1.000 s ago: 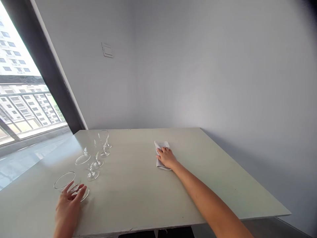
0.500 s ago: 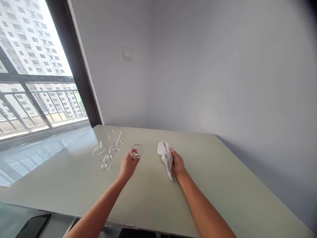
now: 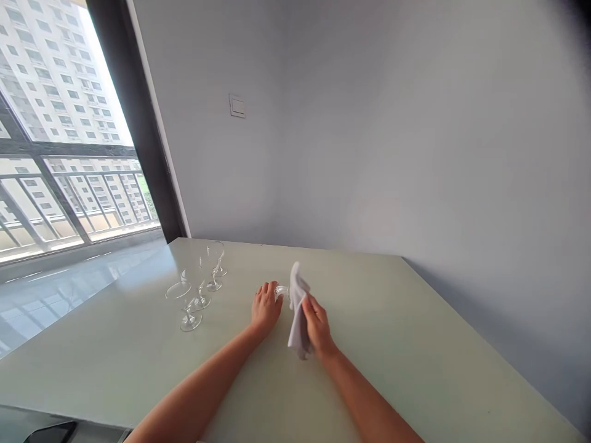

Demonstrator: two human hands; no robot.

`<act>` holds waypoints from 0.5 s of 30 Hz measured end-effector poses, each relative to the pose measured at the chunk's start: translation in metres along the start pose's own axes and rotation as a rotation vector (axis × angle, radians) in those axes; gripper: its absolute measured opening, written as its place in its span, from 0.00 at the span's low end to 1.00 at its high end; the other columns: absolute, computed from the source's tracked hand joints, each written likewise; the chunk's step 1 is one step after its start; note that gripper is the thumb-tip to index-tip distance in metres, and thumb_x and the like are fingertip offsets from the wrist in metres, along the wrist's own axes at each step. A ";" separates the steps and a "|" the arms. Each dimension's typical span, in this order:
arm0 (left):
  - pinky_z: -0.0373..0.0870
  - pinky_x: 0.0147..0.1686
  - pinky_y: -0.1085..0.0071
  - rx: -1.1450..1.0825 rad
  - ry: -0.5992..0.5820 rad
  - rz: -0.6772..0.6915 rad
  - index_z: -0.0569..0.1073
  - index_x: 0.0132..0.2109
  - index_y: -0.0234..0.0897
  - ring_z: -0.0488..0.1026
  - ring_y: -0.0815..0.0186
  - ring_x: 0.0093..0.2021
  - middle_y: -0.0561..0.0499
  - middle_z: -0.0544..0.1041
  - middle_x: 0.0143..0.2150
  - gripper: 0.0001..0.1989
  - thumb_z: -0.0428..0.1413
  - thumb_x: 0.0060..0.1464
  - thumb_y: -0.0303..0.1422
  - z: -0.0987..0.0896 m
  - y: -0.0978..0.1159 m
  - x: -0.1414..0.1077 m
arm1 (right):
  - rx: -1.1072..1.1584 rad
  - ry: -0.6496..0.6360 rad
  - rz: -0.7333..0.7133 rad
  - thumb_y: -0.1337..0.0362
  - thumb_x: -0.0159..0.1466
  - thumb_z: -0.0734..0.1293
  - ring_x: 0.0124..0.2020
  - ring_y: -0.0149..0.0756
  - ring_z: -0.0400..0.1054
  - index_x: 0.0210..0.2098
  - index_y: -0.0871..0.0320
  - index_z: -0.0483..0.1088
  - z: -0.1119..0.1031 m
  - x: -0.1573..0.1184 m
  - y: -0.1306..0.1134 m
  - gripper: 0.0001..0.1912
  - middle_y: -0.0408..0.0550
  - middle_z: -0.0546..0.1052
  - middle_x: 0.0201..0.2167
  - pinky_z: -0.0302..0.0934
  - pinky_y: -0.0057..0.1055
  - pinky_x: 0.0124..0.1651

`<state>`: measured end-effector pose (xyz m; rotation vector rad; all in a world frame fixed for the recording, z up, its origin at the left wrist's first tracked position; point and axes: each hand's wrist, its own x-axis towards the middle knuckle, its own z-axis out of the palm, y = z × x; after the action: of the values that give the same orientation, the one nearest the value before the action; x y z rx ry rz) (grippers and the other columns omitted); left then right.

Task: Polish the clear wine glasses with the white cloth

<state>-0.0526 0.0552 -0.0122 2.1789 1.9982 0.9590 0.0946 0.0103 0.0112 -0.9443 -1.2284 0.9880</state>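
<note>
My left hand (image 3: 268, 307) is closed around a clear stemmed glass (image 3: 282, 290), which lies tilted sideways with one end toward the cloth. My right hand (image 3: 317, 320) grips a pale grey-white cloth (image 3: 298, 326) that hangs down below the fingers. The cloth's upper part meets the end of the glass and hides it. To the left of my left hand, several clear stemmed glasses stand upright in a row on the table, the nearest glass (image 3: 190, 320) closest to me and the others behind it.
The pale green table (image 3: 415, 357) reaches back to the grey walls. A dark phone (image 3: 50, 432) lies at the lower left, below the table's front edge. A window with a railing is at the left, and a switch (image 3: 237, 106) is on the wall.
My left hand has moved right and tipped the glass sideways toward the cloth. My right hand has brought the cloth slightly left, against the glass. The view has shifted slightly.
</note>
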 end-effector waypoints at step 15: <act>0.53 0.49 0.59 0.104 -0.005 0.455 0.65 0.50 0.41 0.62 0.59 0.48 0.45 0.71 0.45 0.17 0.47 0.53 0.25 -0.022 0.010 -0.007 | 0.169 -0.113 0.425 0.55 0.49 0.69 0.22 0.30 0.61 0.32 0.62 0.71 -0.008 0.010 0.018 0.17 0.44 0.70 0.22 0.56 0.27 0.27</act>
<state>-0.0537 0.0383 0.0072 2.7585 1.6091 0.8961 0.1017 0.0246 -0.0043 -1.0480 -1.0353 1.4741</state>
